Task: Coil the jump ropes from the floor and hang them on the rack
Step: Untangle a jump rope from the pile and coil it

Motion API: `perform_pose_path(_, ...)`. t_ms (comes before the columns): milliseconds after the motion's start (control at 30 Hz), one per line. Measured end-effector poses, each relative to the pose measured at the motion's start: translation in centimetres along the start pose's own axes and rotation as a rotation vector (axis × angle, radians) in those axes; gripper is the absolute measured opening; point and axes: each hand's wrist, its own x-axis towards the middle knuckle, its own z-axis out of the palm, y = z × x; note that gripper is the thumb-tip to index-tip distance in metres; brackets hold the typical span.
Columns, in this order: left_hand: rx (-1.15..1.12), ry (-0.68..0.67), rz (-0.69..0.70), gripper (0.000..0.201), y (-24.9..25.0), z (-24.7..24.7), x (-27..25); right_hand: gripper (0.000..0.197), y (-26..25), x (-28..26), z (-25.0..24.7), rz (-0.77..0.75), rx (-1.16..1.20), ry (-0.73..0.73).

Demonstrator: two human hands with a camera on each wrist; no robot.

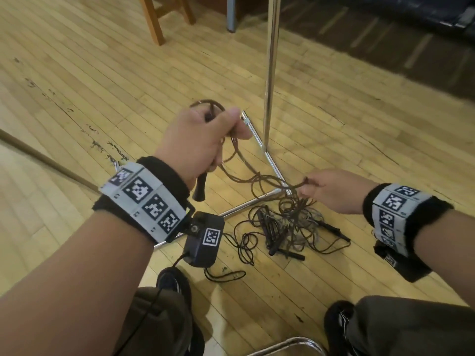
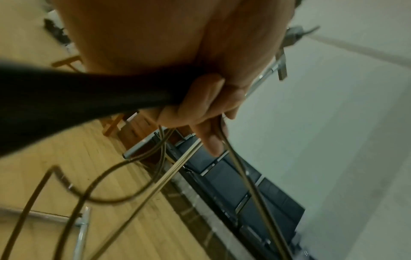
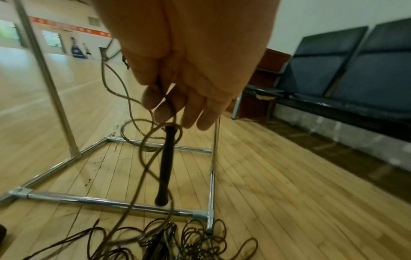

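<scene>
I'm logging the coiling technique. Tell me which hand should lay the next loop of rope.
Right. The right hand pinches only the free stretch of rope leading off the pile, so it can probably feed it up. The left hand already grips the handle and gathered loops.

The right hand (image 3: 191, 73) pinches a brown rope (image 3: 142, 158) between its fingers (image 3: 155, 98), and a black handle (image 3: 165, 167) hangs below them, over the chrome rack base (image 3: 106, 202) on the wooden floor (image 3: 278, 193). A tangle of ropes (image 3: 177, 242) lies just in front of that base; dark seats (image 3: 355, 70) stand beyond it to the right
</scene>
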Motion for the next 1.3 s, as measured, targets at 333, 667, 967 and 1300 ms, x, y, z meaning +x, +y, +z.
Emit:
perform_pose_path(333, 0.426, -0.059, -0.184, 0.019, -1.3, 0.5, -0.2, 0.025, -2.4, 0.0, -2.0, -0.2, 0.119, 0.521)
perform_pose_path(667, 0.459, -0.005, -0.231, 0.024, -1.3, 1.3, 0.3, 0.023, -2.5, 0.0, -2.6, 0.029, -0.125, 0.352)
perform_pose_path(967, 0.391, -0.094, -0.224, 0.021, -1.2, 2.3, 0.1, 0.034, -3.3, -0.6, -3.1, 0.032, 0.182, 0.35)
perform_pose_path(1300, 0.326, -0.449, -0.103, 0.031, -0.6, 3.5, -0.3, 0.027, -6.7, -2.3, -4.4, 0.091, 1.104, 0.235)
